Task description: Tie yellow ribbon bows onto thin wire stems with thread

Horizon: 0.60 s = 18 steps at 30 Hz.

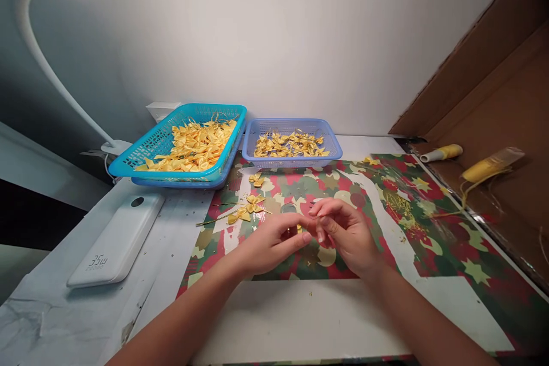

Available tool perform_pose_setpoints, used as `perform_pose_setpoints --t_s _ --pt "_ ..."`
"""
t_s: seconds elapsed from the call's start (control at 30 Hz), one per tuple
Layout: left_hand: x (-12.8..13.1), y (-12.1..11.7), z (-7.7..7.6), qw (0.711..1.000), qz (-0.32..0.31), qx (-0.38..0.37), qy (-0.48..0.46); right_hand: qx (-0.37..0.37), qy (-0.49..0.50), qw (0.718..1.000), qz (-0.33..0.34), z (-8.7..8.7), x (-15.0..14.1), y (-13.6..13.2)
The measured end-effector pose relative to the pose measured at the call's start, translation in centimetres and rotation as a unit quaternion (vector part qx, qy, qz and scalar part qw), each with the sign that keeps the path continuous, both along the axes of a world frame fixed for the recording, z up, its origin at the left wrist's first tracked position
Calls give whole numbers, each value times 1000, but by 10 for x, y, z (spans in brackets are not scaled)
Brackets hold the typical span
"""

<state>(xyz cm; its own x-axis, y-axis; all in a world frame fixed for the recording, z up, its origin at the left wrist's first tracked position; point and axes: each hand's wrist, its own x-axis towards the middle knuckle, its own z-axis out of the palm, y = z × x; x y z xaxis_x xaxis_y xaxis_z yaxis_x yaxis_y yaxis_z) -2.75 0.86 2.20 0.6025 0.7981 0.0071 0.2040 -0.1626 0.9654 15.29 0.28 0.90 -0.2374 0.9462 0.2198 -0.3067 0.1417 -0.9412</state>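
In the head view, the left hand (pixel 274 243) and the right hand (pixel 351 237) met over the middle of a red, green and cream patterned sheet (pixel 454 257) on the white surface (pixel 171 251). The right hand's thumb and forefinger came close together at the tips, while the left forefinger reached across to them and the left thumb stood apart below it. Whether the fingers pinched anything could not be told – whatever might have been between them was too small or hidden. A small yellow piece (pixel 299 230) showed just beyond the left thumb, partly covered. Left of the hands, on the sheet, lay three yellow bows (pixel 254 203), the two nearer ones close beside thin gold stems (pixel 214 221). On the far left stood a turquoise basket (pixel 184 174) heaped with more bows, and to its right a smaller lilac basket (pixel 295 163) with a shallower pile. Another yellow bow (pixel 371 160) lay at the sheet's far edge, and loose gold bits (pixel 398 206) were scattered to the right of the hands. At the left were a white power bank (pixel 115 240) and a lit lamp (pixel 47 68); at the far right, two yellow rolls (pixel 446 152) – one in clear wrapping – lay beside a brown cardboard panel (pixel 484 86).
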Motion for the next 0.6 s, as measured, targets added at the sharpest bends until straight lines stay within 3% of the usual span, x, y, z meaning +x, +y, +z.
perform_pose_setpoints --t_s 0.1,0.2,0.33,0.4,0.6 --pt "3 3 -5 981 44 -154 -106 -23 -27 999 -16 -1 -1 1" --pt "4 7 -8 928 103 -284 -220 -15 -69 997 -16 -4 -3 -1" --pt "6 10 -11 886 186 -317 -284 2 -138 990 -15 -12 -5 -3" --pt "5 9 -14 890 201 -309 -268 -1 -170 985 -17 -16 -5 -3" --pt "8 2 -13 946 177 -243 -119 15 -198 978 -58 -14 -4 -3"
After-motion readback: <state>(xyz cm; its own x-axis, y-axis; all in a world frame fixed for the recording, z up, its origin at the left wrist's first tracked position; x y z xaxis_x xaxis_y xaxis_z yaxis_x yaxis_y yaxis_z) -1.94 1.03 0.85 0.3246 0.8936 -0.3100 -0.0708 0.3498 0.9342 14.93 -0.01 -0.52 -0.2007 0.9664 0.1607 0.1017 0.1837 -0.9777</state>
